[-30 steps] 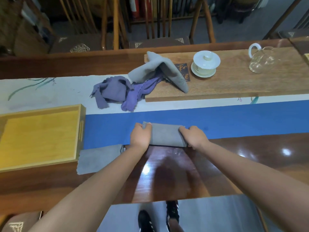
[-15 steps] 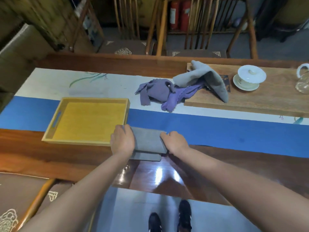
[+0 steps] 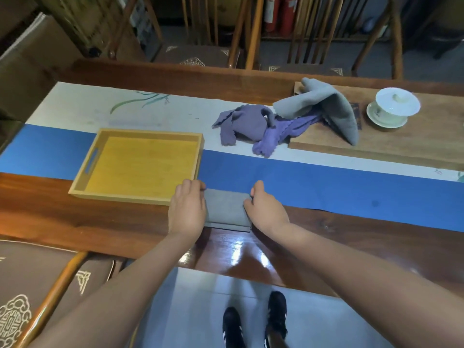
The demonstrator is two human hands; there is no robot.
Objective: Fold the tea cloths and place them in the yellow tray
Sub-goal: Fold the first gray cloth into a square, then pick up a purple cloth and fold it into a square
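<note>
Both hands sit on one folded grey cloth [image 3: 227, 209]: the left hand [image 3: 187, 209] grips its left edge and the right hand [image 3: 266, 210] its right edge, fingers curled over the top and thumbs seemingly tucked at the sides, so the cloth is squeezed between them. It lies flat on the table [image 3: 100, 222], half on the blue runner [image 3: 326, 187], as a thick, neat rectangle with stacked layers showing at the near edge.

Folding of this piece looks finished, and the step in hand appears to be the pick-up. Just beyond and to the left of the left hand stands the yellow tray [image 3: 140, 167], with nothing in it. The next move calls for lifting the bundle level, keeping the layers pinched, clearing the tray's near wall and setting it down inside.

Farther ahead of the right hand, a purple cloth [image 3: 248, 124] and another grey cloth [image 3: 334, 109] lie crumpled, not yet folded.
</note>
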